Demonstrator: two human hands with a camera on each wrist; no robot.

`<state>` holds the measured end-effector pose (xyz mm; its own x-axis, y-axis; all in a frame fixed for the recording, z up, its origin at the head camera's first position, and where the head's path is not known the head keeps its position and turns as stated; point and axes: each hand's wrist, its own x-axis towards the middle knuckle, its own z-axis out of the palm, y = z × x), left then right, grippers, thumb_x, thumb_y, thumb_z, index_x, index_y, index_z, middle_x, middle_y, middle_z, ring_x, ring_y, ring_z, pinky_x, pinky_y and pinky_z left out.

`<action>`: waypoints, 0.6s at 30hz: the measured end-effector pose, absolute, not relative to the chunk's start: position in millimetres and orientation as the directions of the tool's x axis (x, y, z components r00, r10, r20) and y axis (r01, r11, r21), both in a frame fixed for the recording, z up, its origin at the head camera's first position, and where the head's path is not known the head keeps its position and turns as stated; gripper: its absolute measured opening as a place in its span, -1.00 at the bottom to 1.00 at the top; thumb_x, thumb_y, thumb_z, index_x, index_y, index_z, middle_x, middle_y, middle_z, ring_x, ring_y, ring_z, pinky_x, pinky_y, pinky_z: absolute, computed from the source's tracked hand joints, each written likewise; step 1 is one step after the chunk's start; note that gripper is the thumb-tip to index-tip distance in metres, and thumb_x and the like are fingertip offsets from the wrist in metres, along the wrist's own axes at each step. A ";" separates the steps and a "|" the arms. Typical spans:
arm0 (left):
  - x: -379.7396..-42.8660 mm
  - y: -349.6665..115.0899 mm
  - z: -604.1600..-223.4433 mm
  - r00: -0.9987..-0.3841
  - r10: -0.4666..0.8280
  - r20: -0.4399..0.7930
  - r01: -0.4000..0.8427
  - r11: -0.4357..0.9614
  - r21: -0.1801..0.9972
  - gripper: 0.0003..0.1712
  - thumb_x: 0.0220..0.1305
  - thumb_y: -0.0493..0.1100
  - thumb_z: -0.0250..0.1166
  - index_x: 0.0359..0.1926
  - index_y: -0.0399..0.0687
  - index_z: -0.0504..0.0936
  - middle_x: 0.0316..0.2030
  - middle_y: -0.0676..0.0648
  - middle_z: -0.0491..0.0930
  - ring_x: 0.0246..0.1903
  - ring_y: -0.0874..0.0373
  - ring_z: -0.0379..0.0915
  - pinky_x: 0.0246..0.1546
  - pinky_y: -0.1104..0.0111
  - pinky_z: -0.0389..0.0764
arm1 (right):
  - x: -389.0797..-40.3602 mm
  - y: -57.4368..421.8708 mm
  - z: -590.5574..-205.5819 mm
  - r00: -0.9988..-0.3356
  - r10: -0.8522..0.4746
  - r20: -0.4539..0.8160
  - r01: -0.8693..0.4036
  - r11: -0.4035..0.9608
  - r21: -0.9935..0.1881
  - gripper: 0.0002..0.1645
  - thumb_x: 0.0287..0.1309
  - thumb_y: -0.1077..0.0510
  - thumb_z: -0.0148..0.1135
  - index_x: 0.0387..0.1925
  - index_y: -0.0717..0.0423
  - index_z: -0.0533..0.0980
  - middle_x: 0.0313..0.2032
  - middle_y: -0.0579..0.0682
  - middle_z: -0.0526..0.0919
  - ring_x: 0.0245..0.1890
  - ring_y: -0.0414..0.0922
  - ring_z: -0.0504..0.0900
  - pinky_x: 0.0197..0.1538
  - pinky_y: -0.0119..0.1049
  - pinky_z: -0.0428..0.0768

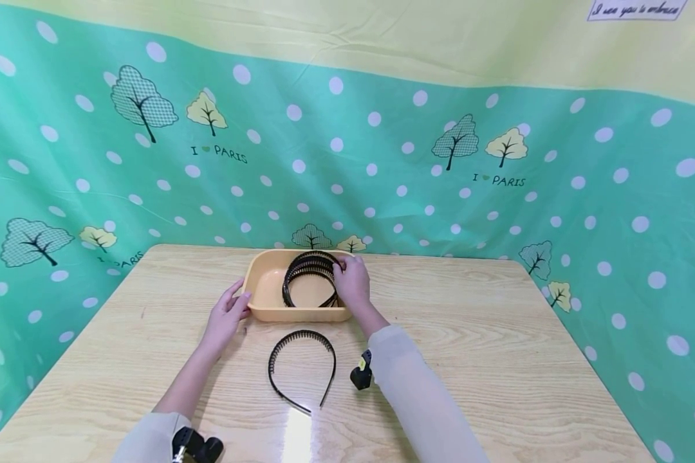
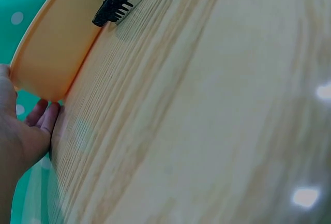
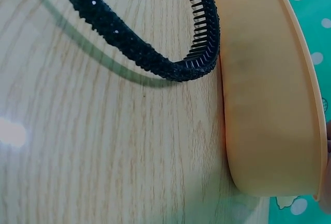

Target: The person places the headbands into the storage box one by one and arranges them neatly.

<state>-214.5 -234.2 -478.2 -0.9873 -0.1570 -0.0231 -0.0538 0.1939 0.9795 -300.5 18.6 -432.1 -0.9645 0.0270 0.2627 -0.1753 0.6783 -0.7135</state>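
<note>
A pale orange plastic basin [image 1: 269, 314] sits towards the back of the table. Several black toothed headbands [image 1: 289, 283] stand bunched in its right half. At the basin's left end, my left hand [image 1: 226, 315] grips it, thumb at the rim and fingers low against the outer wall. My right hand [image 1: 353, 283] holds the right end, its fingertips over the rim beside the headbands; part of its hold is hidden. One more black headband [image 1: 270, 366] lies on the table before the basin, its sequined outer face showing in the right wrist view [image 3: 139, 53].
The wooden table [image 1: 498, 360] has a light grain and a bright reflection near its front. Behind and around it hangs a green polka-dot curtain [image 1: 382, 154] printed with trees. Each sleeve carries a small black wrist camera [image 1: 361, 373].
</note>
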 end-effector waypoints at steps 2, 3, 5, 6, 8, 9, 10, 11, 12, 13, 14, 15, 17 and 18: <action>-214.7 -234.2 -478.2 -0.987 -0.159 -0.026 -0.057 0.190 0.980 -0.29 0.39 0.15 -0.02 0.45 0.05 0.04 0.16 -0.42 0.37 -0.35 0.55 0.48 -0.11 0.58 0.58 | -300.2 18.5 -431.9 -0.964 0.027 0.263 -0.175 0.681 -0.711 -0.68 0.24 0.11 0.14 -0.03 0.15 0.58 -0.22 0.07 0.55 -0.28 -0.06 0.55 -0.22 -0.25 0.61; -214.7 -234.2 -478.3 -0.987 -0.159 -0.028 -0.058 0.188 0.980 -0.29 0.39 0.15 -0.02 0.45 0.04 0.04 0.16 -0.42 0.37 -0.35 0.55 0.48 -0.12 0.59 0.58 | -300.1 18.4 -432.0 -0.964 0.027 0.263 -0.174 0.684 -0.709 -0.68 0.24 0.12 0.14 -0.03 0.15 0.58 -0.21 0.07 0.55 -0.28 -0.05 0.55 -0.22 -0.24 0.61; -214.9 -234.1 -478.4 -0.987 -0.159 -0.031 -0.060 0.184 0.981 -0.29 0.39 0.15 -0.02 0.44 0.03 0.04 0.16 -0.42 0.36 -0.35 0.55 0.47 -0.12 0.59 0.58 | -300.4 18.1 -432.4 -0.964 0.026 0.263 -0.173 0.690 -0.703 -0.68 0.24 0.12 0.14 -0.03 0.15 0.57 -0.20 0.08 0.55 -0.27 -0.05 0.56 -0.20 -0.23 0.62; -215.0 -234.1 -478.5 -0.986 -0.161 -0.033 -0.062 0.182 0.981 -0.29 0.39 0.15 -0.01 0.44 0.04 0.04 0.17 -0.42 0.37 -0.35 0.55 0.47 -0.12 0.59 0.58 | -300.2 17.9 -432.2 -0.965 0.025 0.263 -0.173 0.692 -0.701 -0.68 0.23 0.12 0.14 -0.03 0.15 0.57 -0.19 0.08 0.55 -0.26 -0.04 0.57 -0.19 -0.23 0.62; -215.0 -234.1 -478.5 -0.986 -0.160 -0.034 -0.064 0.182 0.981 -0.28 0.39 0.15 -0.01 0.44 0.04 0.04 0.17 -0.42 0.36 -0.34 0.55 0.47 -0.12 0.60 0.58 | -300.0 17.5 -431.9 -0.966 0.025 0.258 -0.169 0.696 -0.698 -0.68 0.23 0.12 0.14 -0.02 0.15 0.57 -0.18 0.08 0.55 -0.26 -0.04 0.57 -0.19 -0.23 0.63; -214.9 -234.2 -478.4 -0.986 -0.160 -0.034 -0.064 0.184 0.981 -0.28 0.38 0.15 -0.01 0.44 0.04 0.04 0.17 -0.42 0.37 -0.34 0.55 0.47 -0.12 0.60 0.58 | -300.1 17.2 -431.9 -0.966 0.024 0.258 -0.168 0.699 -0.695 -0.68 0.23 0.12 0.14 -0.03 0.15 0.57 -0.18 0.08 0.56 -0.25 -0.04 0.57 -0.18 -0.23 0.63; -214.9 -234.2 -478.3 -0.986 -0.160 -0.035 -0.064 0.185 0.981 -0.28 0.38 0.15 -0.01 0.45 0.05 0.04 0.17 -0.42 0.37 -0.34 0.55 0.47 -0.12 0.60 0.58 | -300.1 17.1 -431.9 -0.966 0.024 0.257 -0.167 0.702 -0.692 -0.68 0.23 0.11 0.14 -0.03 0.16 0.57 -0.18 0.08 0.55 -0.26 -0.04 0.57 -0.19 -0.23 0.63; -214.8 -234.1 -478.1 -0.987 -0.159 -0.033 -0.063 0.186 0.980 -0.28 0.38 0.15 -0.01 0.45 0.05 0.04 0.17 -0.42 0.37 -0.34 0.55 0.47 -0.12 0.59 0.58 | -299.8 17.2 -431.9 -0.967 0.023 0.255 -0.165 0.705 -0.690 -0.68 0.23 0.11 0.15 -0.03 0.16 0.57 -0.19 0.08 0.55 -0.26 -0.05 0.57 -0.20 -0.23 0.63; -214.7 -234.1 -477.9 -0.987 -0.158 -0.032 -0.062 0.188 0.980 -0.28 0.38 0.16 -0.01 0.45 0.05 0.03 0.17 -0.42 0.37 -0.34 0.55 0.47 -0.11 0.59 0.58 | -299.8 17.2 -431.9 -0.966 0.022 0.257 -0.166 0.707 -0.687 -0.68 0.23 0.11 0.15 -0.04 0.16 0.57 -0.19 0.07 0.55 -0.27 -0.06 0.57 -0.21 -0.24 0.63; -214.6 -234.2 -477.7 -0.987 -0.156 -0.031 -0.061 0.190 0.980 -0.28 0.39 0.16 -0.02 0.45 0.06 0.03 0.17 -0.42 0.36 -0.34 0.55 0.47 -0.11 0.59 0.58 | -299.8 17.1 -432.1 -0.966 0.022 0.257 -0.166 0.710 -0.685 -0.68 0.23 0.10 0.15 -0.04 0.16 0.57 -0.20 0.06 0.55 -0.28 -0.06 0.57 -0.22 -0.25 0.62; -214.5 -234.3 -477.6 -0.987 -0.155 -0.031 -0.061 0.191 0.980 -0.28 0.38 0.16 -0.02 0.45 0.06 0.03 0.17 -0.42 0.36 -0.34 0.55 0.48 -0.10 0.58 0.58 | -299.9 17.1 -432.3 -0.966 0.020 0.259 -0.168 0.713 -0.681 -0.68 0.23 0.09 0.15 -0.05 0.16 0.58 -0.21 0.06 0.55 -0.28 -0.07 0.57 -0.23 -0.26 0.62; -214.5 -234.3 -477.5 -0.987 -0.155 -0.031 -0.061 0.193 0.979 -0.28 0.38 0.16 -0.02 0.45 0.06 0.03 0.17 -0.41 0.36 -0.34 0.55 0.48 -0.10 0.58 0.58 | -299.8 17.0 -432.6 -0.966 0.019 0.260 -0.168 0.716 -0.678 -0.68 0.22 0.09 0.15 -0.05 0.16 0.58 -0.22 0.05 0.55 -0.28 -0.07 0.57 -0.24 -0.26 0.62; -214.4 -234.4 -477.5 -0.988 -0.154 -0.030 -0.060 0.193 0.979 -0.28 0.38 0.17 -0.02 0.45 0.06 0.02 0.17 -0.41 0.36 -0.35 0.55 0.48 -0.09 0.58 0.58 | -299.5 17.2 -432.4 -0.965 0.016 0.261 -0.171 0.717 -0.675 -0.67 0.22 0.08 0.16 -0.05 0.16 0.58 -0.22 0.05 0.55 -0.28 -0.08 0.56 -0.24 -0.26 0.62; -214.3 -234.5 -477.6 -0.987 -0.155 -0.030 -0.061 0.194 0.979 -0.28 0.38 0.17 -0.02 0.45 0.06 0.02 0.17 -0.41 0.36 -0.35 0.55 0.48 -0.09 0.57 0.58 | -299.3 17.2 -432.1 -0.965 0.015 0.262 -0.172 0.719 -0.674 -0.67 0.23 0.08 0.15 -0.05 0.16 0.57 -0.22 0.05 0.55 -0.28 -0.07 0.57 -0.24 -0.26 0.62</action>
